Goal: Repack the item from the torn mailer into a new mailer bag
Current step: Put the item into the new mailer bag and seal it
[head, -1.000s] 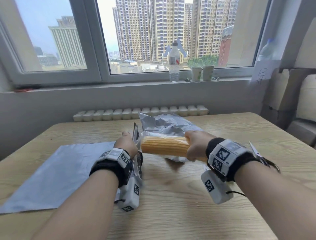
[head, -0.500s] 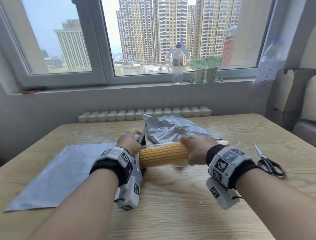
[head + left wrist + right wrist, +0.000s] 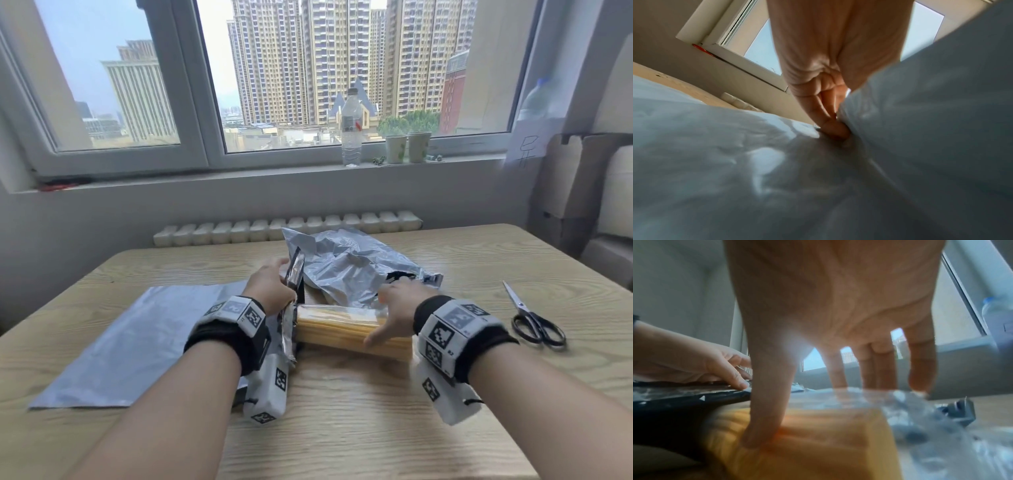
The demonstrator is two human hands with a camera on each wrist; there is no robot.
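Yellow pasta pack (image 3: 342, 330), straddled by right fingers (image 3: 885, 369)

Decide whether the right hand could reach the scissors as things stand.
Probably yes: the scissors lie on bare table right of the right hand, nothing between, though it must first release the spaghetti packet.

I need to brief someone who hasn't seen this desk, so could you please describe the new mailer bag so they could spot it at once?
Start at the wooden table under the window and look to its left half. The new mailer bag lies there flat, its mouth held by the left hand. Unlike the crumpled torn mailer farther back, it is smooth and unwrinkled.
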